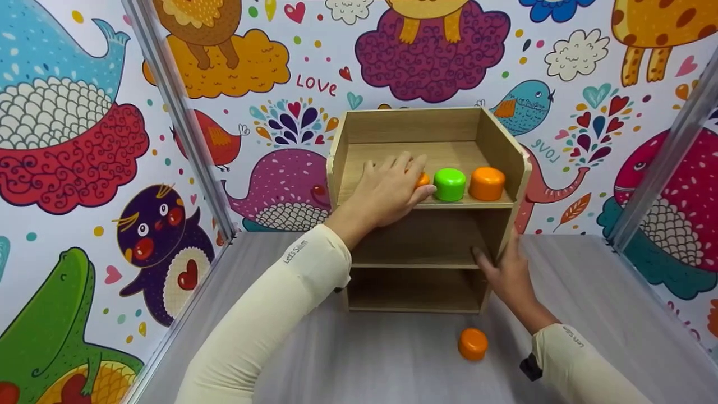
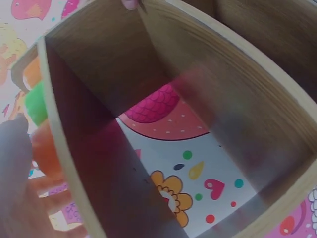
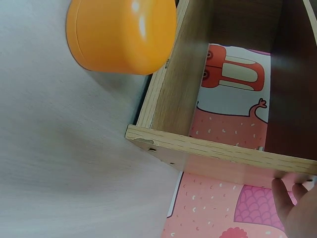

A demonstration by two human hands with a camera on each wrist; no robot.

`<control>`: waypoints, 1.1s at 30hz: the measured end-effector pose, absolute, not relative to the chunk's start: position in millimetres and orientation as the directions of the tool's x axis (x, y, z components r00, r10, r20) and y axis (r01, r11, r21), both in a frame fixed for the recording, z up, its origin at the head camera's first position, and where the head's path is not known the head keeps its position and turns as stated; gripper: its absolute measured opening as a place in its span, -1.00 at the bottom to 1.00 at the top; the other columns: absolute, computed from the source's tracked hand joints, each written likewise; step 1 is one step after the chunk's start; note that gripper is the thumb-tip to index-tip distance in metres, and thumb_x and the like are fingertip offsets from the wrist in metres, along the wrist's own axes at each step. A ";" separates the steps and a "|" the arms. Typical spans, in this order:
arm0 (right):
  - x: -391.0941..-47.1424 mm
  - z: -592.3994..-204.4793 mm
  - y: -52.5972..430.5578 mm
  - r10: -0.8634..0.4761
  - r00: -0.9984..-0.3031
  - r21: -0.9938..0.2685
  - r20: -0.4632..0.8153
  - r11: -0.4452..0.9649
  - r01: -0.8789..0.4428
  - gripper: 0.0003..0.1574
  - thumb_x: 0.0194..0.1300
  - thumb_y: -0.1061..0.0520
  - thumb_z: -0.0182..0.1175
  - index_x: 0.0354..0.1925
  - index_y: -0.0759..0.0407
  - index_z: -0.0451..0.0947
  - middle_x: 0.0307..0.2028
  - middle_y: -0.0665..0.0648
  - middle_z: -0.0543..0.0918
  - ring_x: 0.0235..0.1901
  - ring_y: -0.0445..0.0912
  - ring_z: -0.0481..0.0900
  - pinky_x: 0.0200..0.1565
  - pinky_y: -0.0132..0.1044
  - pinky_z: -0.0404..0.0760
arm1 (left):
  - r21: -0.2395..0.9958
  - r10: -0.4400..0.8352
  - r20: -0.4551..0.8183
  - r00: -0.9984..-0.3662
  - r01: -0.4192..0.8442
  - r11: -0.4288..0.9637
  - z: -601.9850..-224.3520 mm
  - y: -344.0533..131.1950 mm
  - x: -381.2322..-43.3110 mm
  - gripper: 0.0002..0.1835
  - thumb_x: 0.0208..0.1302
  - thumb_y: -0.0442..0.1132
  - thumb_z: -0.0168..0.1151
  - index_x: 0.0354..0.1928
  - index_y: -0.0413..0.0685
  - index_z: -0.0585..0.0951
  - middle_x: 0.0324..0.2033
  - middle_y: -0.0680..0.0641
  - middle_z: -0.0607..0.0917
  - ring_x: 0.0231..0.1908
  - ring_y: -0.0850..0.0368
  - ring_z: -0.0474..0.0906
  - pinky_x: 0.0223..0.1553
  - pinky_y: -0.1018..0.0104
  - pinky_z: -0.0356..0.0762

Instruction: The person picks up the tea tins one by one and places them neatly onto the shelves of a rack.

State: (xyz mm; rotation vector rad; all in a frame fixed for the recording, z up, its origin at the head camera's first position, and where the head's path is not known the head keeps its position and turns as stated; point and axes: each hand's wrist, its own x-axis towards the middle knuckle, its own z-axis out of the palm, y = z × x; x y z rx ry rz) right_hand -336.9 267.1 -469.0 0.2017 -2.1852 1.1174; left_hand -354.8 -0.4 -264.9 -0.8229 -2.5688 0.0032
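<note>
A small wooden shelf unit stands upright with three levels. On its top level, my left hand holds a rounded orange cylinder, mostly covered by the fingers, near the front edge. To its right are a green cylinder and another orange cylinder, lined up along that edge. My right hand grips the unit's right side panel, thumb at the front and fingers outside; in the right wrist view its fingertips touch the panel.
One more orange cylinder sits on the grey table in front of the unit, close to the right forearm. Walls with cartoon animals enclose the back and sides, with metal posts at the corners.
</note>
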 end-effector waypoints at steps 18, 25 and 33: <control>-337.0 -467.0 268.1 0.128 -0.796 -0.671 0.591 0.626 -0.398 0.18 0.14 -0.05 0.32 0.43 -0.36 -0.27 0.24 0.25 0.30 0.15 0.21 0.41 0.09 0.24 0.34 | -0.278 0.687 0.514 -0.513 0.658 0.700 -261.4 14.1 -303.6 -0.33 0.35 0.33 -0.37 0.37 0.16 0.20 0.26 -0.03 0.35 0.24 0.07 0.27 0.13 -0.08 0.23; -336.4 -468.6 268.4 0.124 -0.745 -0.617 0.655 0.657 -0.433 0.16 0.10 0.05 0.36 0.44 -0.19 -0.16 0.21 0.29 0.33 0.14 0.22 0.42 0.12 0.21 0.33 | -0.352 0.757 0.495 -0.427 0.698 0.624 -277.6 23.2 -286.6 -0.29 0.34 0.35 -0.39 0.39 0.14 0.19 0.28 -0.03 0.34 0.28 0.03 0.25 0.17 -0.16 0.22; -338.1 -470.7 269.3 0.120 -0.720 -0.589 0.684 0.673 -0.447 0.18 0.07 0.16 0.39 0.44 -0.10 -0.13 0.19 0.36 0.35 0.10 0.24 0.44 0.12 0.19 0.35 | -0.439 0.799 0.507 -0.324 0.701 0.563 -320.5 37.5 -279.3 -0.33 0.35 0.34 -0.36 0.31 0.12 0.29 0.17 0.01 0.44 0.18 0.06 0.35 0.06 -0.08 0.36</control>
